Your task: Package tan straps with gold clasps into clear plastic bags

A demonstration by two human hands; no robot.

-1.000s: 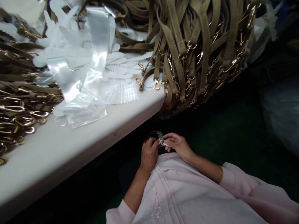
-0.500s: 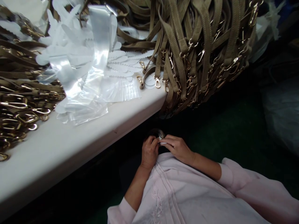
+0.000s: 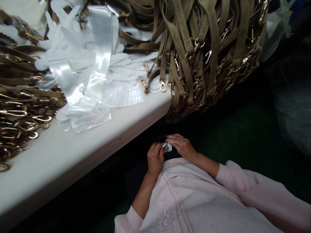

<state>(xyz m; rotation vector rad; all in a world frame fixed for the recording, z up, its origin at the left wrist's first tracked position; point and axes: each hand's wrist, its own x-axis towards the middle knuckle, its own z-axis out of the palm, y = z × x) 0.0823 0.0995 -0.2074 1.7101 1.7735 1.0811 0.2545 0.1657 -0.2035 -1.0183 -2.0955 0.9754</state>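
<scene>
In front of my body, below the table edge, both hands meet at a small white strip with a zigzag edge. Something shiny and silvery lies against the strip; its kind is too small and dark to make out. My left hand is closed, thumb and forefinger pinching the strip's left end. My right hand bends over the strip from the other side, its fingers pressed together at the upper edge. What lies beneath the fingers is hidden.
A white table slants across the left. On it lie clear plastic sleeves, white zigzag-edged strips and brown straps with gold clasps. More brown straps hang over the table's right end. A pale bag stands at right.
My right hand has shifted slightly up and left, its fingers now over the strip's top. More of the white strip and the silvery part shows between the hands. The left hand stays nearly still.
</scene>
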